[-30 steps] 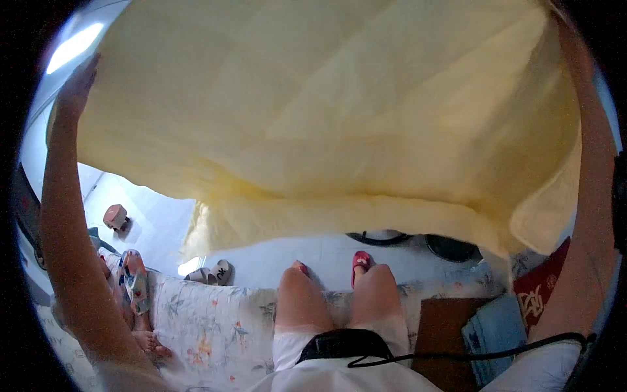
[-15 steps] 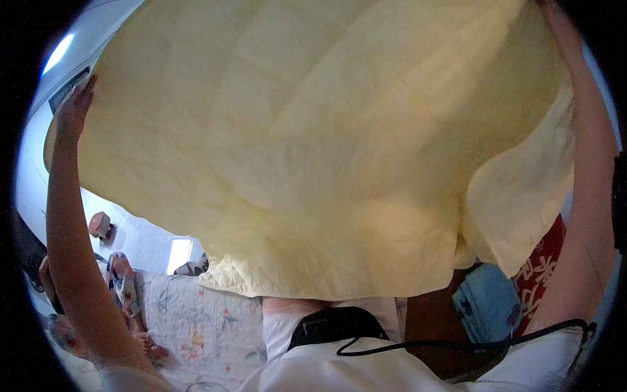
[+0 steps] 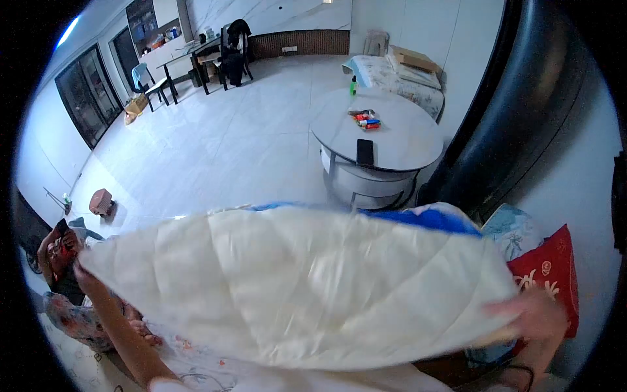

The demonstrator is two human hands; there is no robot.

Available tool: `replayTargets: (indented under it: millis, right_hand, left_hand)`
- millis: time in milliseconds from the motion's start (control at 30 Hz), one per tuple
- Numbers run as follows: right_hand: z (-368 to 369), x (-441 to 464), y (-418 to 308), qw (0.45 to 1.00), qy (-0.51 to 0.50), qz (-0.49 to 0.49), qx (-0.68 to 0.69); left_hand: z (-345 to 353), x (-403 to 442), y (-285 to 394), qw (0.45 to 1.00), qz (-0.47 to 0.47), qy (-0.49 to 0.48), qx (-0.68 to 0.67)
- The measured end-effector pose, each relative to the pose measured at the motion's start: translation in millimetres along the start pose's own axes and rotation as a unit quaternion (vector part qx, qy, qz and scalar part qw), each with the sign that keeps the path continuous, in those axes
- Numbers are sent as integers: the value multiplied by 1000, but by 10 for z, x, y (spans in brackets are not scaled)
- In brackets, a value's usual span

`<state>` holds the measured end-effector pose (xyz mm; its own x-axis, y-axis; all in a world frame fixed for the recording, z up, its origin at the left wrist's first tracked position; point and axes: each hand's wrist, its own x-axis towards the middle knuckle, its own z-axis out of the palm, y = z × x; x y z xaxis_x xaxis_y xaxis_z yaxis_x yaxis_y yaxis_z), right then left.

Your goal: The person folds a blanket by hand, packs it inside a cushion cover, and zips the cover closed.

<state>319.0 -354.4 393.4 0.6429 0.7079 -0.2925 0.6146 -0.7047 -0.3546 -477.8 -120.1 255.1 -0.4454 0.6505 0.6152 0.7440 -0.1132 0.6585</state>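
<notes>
A cream quilted blanket [image 3: 313,287] stretches across the view in front of me, its stitched lines running lengthwise and crosswise. At its left corner, my left hand [image 3: 85,271] is closed on the edge, fingers partly hidden. My right hand [image 3: 539,313], blurred by motion, grips the right end, with its fingers over the cloth. Bright blue cloth [image 3: 424,221] shows beyond the blanket's far edge. A red cushion [image 3: 558,281] with pale lettering lies close to my right hand.
A person [image 3: 59,255] sits at the left, near my left arm. Ahead stands a round white table [image 3: 398,140] with a black phone [image 3: 365,153], a green bottle [image 3: 353,85] and small colourful items. A pink box-like object [image 3: 100,202] stands on the pale floor [image 3: 228,150].
The blanket, raised high and blocking the room, has come down to waist level. Both hands have lowered with it, and the room ahead now shows.
</notes>
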Motion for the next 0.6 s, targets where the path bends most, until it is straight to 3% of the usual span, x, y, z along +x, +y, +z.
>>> replayTargets:
  millis: [33, 100, 167, 200, 267, 300, 333, 400, 433, 467, 533, 567, 600]
  right_hand:
    - [145, -40, 56, 944, -252, -137, -163]
    - [225, -49, -6, 818, -396, -328, -257]
    - [233, 97, -163, 725, -487, -487, 18]
    - [310, 205, -148, 722, -494, -484, 22]
    - [707, 479, -24, 544, -575, -584, 181]
    - [895, 538, -11, 544, -575, -583, 183]
    - [1095, 582, -6, 554, -652, -478, 198]
    - [1459, 630, 68, 542, -777, -233, 218]
    - [1705, 721, 175, 542, -779, -227, 219]
    - [1959, 836, 290, 484, -840, -130, 210]
    - [2125, 797, 403, 417, -886, -29, 200]
    - [2155, 693, 426, 408, -862, -26, 299]
    - [2150, 590, 439, 396, -828, -21, 396]
  left_hand:
    - [-33, -315, -357, 999, -49, -11, 15]
    - [-132, -914, -986, 988, -143, -39, 50]
    - [-194, -1422, -1499, 966, -230, -67, 101]
    - [-215, -1614, -1696, 950, -270, -81, 131]
    - [-251, -1871, -1960, 913, -318, -111, 229]
    - [-184, -1886, -2025, 902, -296, -129, 287]
    - [-75, -1899, -2090, 895, -227, -141, 357]
    - [503, -1827, -2159, 911, 153, -129, 361]
    - [1008, -1746, -1987, 909, 283, -128, 278]
    - [1677, -1854, -1452, 970, -36, -234, 59]
    - [2438, -2100, 558, 917, 9, -400, -3]
    - [2710, -2345, 1181, 902, 31, -430, -15]
    - [2912, -2482, 1819, 855, 115, -500, -75]
